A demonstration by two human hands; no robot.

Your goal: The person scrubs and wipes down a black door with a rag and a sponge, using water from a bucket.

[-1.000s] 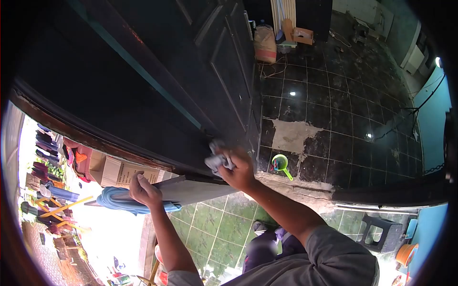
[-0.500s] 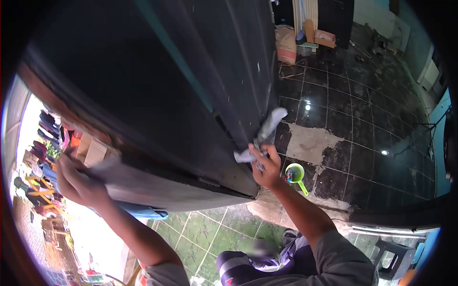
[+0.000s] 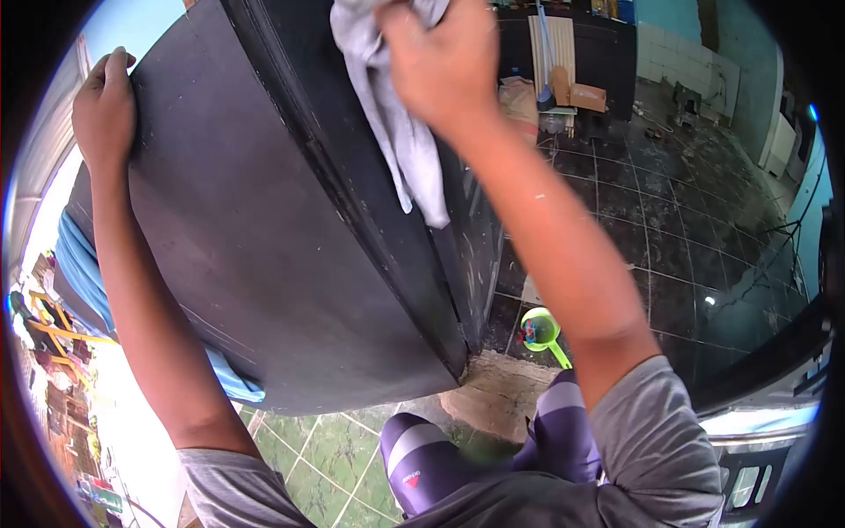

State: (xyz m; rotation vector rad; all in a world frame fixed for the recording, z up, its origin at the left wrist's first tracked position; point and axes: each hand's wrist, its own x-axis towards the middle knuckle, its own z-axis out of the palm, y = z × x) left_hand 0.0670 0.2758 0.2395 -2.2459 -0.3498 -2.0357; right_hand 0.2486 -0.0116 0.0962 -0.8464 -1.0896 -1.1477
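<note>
A large black door (image 3: 238, 202) fills the left and middle of the head view. At its outer edge, my left hand (image 3: 106, 110) has its fingers curled against the edge. My right hand (image 3: 444, 66), slightly blurred, grips a grey-white cloth (image 3: 414, 163). The cloth hangs down from my fist in front of the door's grooved inner side, near the hinge end; part of it is bunched up inside my fingers. Behind the door's edge, a blue cloth (image 3: 233, 377) shows low on the left.
A lime-green dipper (image 3: 540, 327) with small coloured items inside stands on the dark tiled floor (image 3: 678, 251) beyond the threshold (image 3: 493, 396). Further back are a cardboard box (image 3: 588, 97) and a sack (image 3: 519, 101). Green tiles (image 3: 330, 458) lie around my knees.
My right hand has gone up along the door with the cloth. My left hand has risen to a higher spot on the door's outer edge. The door surface now faces me more.
</note>
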